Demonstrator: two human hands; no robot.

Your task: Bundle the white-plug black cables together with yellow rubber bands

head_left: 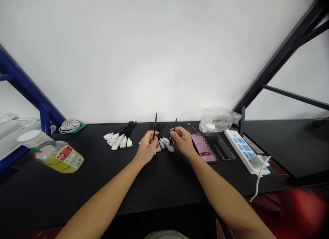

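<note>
The left hand (147,147) pinches one black cable (155,125) upright, and the right hand (183,140) pinches another black cable (174,131), its white plug (171,149) hanging just above the table. Between the hands lies a small cable bunch (160,139), and a second bunch (119,138), about seven plugs, sits at 11 o'clock. One phone (204,146) and one power strip (244,150) lie at 2 o'clock, one plastic bag (218,120) at 1, and one jar (59,156) at 10.

On the table (64,194), a bundle of plug leads (119,138) lies left of another pile (160,141). A phone (205,146) and power strip (243,150) sit further right, a bag (218,120) behind them, a jar (59,156) far left, and what looks like a coiled cable (69,126) behind it.
</note>
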